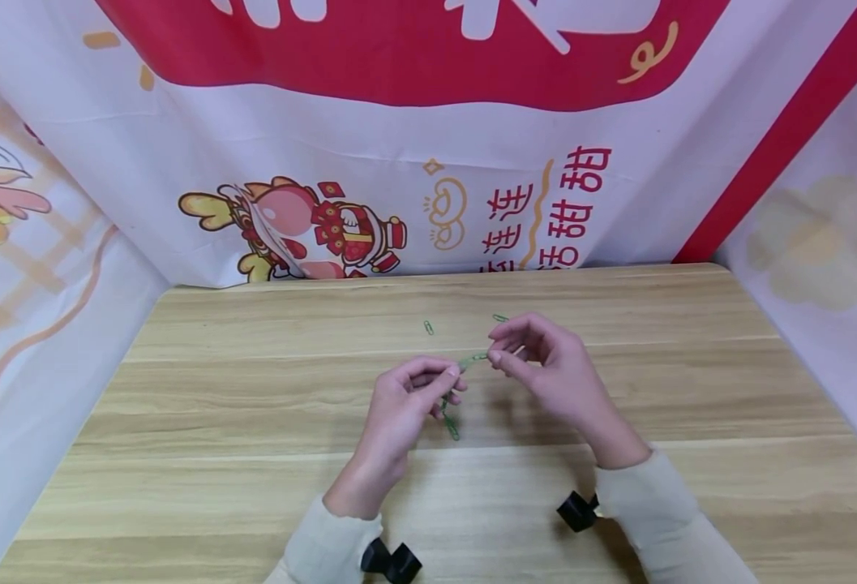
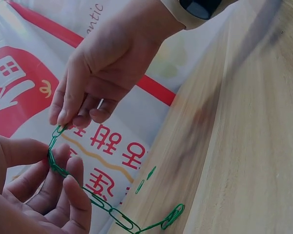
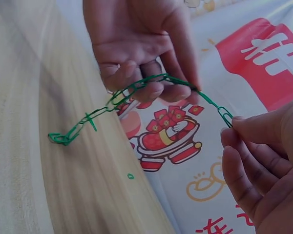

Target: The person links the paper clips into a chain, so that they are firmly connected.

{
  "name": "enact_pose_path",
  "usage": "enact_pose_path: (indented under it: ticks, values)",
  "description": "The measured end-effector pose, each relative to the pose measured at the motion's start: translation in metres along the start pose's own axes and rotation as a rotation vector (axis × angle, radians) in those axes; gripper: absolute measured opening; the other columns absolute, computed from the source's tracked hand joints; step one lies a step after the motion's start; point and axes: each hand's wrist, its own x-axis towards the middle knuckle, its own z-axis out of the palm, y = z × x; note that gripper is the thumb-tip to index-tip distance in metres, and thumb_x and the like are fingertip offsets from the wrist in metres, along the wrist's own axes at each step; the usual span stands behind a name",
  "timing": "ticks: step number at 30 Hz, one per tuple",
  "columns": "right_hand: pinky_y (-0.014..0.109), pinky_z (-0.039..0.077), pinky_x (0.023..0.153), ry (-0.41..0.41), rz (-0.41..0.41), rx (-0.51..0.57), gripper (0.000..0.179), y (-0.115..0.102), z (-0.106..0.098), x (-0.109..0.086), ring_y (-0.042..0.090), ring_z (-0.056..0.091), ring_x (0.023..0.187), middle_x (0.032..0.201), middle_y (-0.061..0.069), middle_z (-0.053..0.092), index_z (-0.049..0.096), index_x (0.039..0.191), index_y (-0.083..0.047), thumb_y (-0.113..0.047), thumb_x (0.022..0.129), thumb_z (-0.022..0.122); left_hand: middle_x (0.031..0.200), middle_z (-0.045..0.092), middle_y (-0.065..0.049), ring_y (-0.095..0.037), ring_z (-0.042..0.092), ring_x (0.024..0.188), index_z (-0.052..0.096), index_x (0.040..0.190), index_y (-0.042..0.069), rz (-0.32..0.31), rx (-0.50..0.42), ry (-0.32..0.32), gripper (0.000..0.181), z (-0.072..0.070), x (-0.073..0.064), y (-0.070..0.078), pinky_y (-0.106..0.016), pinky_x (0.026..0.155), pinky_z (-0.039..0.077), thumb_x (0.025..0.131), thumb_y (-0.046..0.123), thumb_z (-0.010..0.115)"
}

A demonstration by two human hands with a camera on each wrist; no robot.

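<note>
Chain of green paper clips, raised above the wooden tabletop between two hands. Last visible clip pinched in the closed thumb and fingertips of the right hand, remaining fingers loosely bent. Farther along, held again between thumb and forefinger of the left hand, then trailing past half-curled fingers. Long axis: short span from left pinch rightward and slightly away to right pinch; longer tail hanging from left hand toward the wearer, with no certain contact with the wood. Just beyond right-hand fingers: right loose clip. Beyond left-hand fingers: left loose clip. Behind: printed cloth.
</note>
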Motion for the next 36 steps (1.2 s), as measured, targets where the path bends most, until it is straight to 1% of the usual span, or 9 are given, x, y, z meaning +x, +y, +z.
enact_pose_path:
  ticks: [5,11,14,17,19,22,25,28,36]
  values:
    - [0.027,0.06,0.073,-0.04,0.004,0.021,0.02,-0.002,-0.002,0.0,0.02,0.073,0.088,0.103,0.006,0.077,0.074,0.114,-0.012,-0.007,0.096,0.081,0.108,0.081,-0.009,-0.015,0.074,0.09,0.077,0.119,0.009,0.005,0.034,-0.024,0.02,-0.001,-0.001,0.001,-0.026,0.072,0.055,0.101,0.018,0.075]
    - [0.027,0.059,0.073,-0.112,0.028,0.011,0.018,-0.005,0.004,0.0,0.021,0.071,0.086,0.098,0.003,0.077,0.075,0.11,-0.01,-0.008,0.094,0.083,0.107,0.08,-0.009,-0.016,0.072,0.09,0.077,0.119,0.008,0.027,0.121,-0.068,0.021,-0.001,-0.002,0.001,-0.026,0.072,0.055,0.101,0.019,0.076]
    - [0.029,0.061,0.074,-0.125,0.052,0.009,0.016,-0.004,0.007,0.002,0.023,0.072,0.088,0.098,0.004,0.077,0.075,0.11,-0.01,-0.01,0.095,0.082,0.105,0.079,-0.01,-0.016,0.071,0.088,0.077,0.117,0.008,0.033,0.146,-0.065,0.018,0.0,-0.003,0.0,-0.026,0.072,0.055,0.101,0.016,0.075]
    - [0.034,0.063,0.075,-0.107,0.075,-0.005,0.013,0.004,0.006,0.007,0.026,0.073,0.089,0.098,0.006,0.078,0.075,0.11,-0.011,-0.013,0.098,0.08,0.104,0.08,-0.01,-0.016,0.071,0.088,0.077,0.116,0.008,0.028,0.143,-0.038,0.016,0.0,-0.002,0.0,-0.026,0.072,0.056,0.102,0.016,0.074]
    - [0.035,0.063,0.075,-0.076,0.088,-0.056,0.01,0.013,0.002,0.013,0.026,0.073,0.089,0.098,0.006,0.078,0.074,0.109,-0.014,-0.015,0.099,0.078,0.106,0.08,-0.011,-0.016,0.071,0.088,0.077,0.116,0.008,0.025,0.131,-0.012,0.016,0.0,-0.001,-0.001,-0.025,0.072,0.055,0.102,0.016,0.074]
    - [0.033,0.061,0.077,-0.021,0.106,-0.188,0.008,0.031,-0.005,0.026,0.024,0.071,0.089,0.099,0.005,0.077,0.074,0.109,-0.014,-0.015,0.101,0.075,0.109,0.08,-0.015,-0.016,0.072,0.087,0.077,0.116,0.008,0.029,0.101,0.023,0.016,-0.001,0.0,-0.001,-0.023,0.07,0.055,0.102,0.015,0.074]
    - [0.032,0.059,0.081,0.008,0.138,-0.32,0.009,0.046,-0.012,0.038,0.023,0.069,0.092,0.101,0.008,0.076,0.073,0.11,-0.009,-0.011,0.101,0.073,0.112,0.08,-0.018,-0.016,0.072,0.086,0.077,0.115,0.007,0.03,0.076,0.039,0.015,-0.001,0.0,-0.001,-0.022,0.069,0.054,0.102,0.014,0.074]
    - [0.035,0.059,0.084,0.009,0.174,-0.401,0.012,0.056,-0.014,0.048,0.024,0.069,0.094,0.102,0.011,0.075,0.072,0.11,-0.005,-0.011,0.1,0.073,0.111,0.079,-0.017,-0.016,0.072,0.086,0.076,0.115,0.007,0.028,0.064,0.044,0.015,-0.002,0.0,0.0,-0.022,0.069,0.053,0.102,0.013,0.074]
    - [0.042,0.058,0.088,-0.041,0.242,-0.516,0.017,0.066,-0.01,0.065,0.027,0.065,0.096,0.103,0.013,0.073,0.072,0.11,-0.004,-0.011,0.095,0.077,0.112,0.078,-0.016,-0.017,0.071,0.087,0.075,0.116,0.007,0.026,0.047,0.05,0.016,-0.003,0.0,0.001,-0.022,0.068,0.053,0.102,0.013,0.073]
